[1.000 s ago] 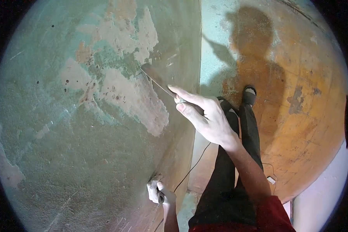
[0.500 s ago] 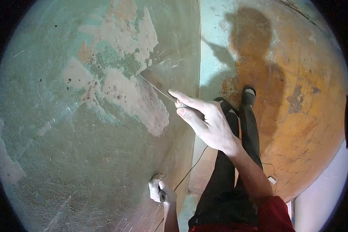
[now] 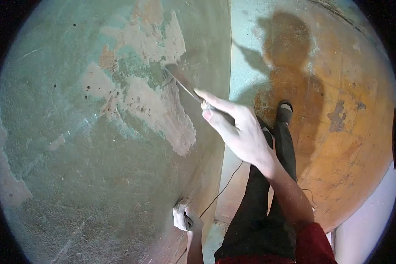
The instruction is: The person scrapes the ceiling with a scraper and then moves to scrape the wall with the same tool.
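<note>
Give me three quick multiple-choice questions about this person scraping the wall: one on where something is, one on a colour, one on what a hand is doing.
1. Where does the scraper blade touch?
A. the floor
B. the wall, at the patch of bare plaster
C. the person's shoe

2. What colour is most of the wall?
A. green
B. bright yellow
C. black

3. What is the right hand doing?
A. hanging open at the side
B. resting flat on the floor
C. gripping the scraper's handle, forefinger stretched along it

Answers:
1. B: the blade lies against the wall at the edge of the pale peeled patch.
2. A: the paint around the patch is dull green.
3. C: the fingers wrap the handle while the blade meets the wall; the left hand is lower down, pressed against the wall's corner.
</note>
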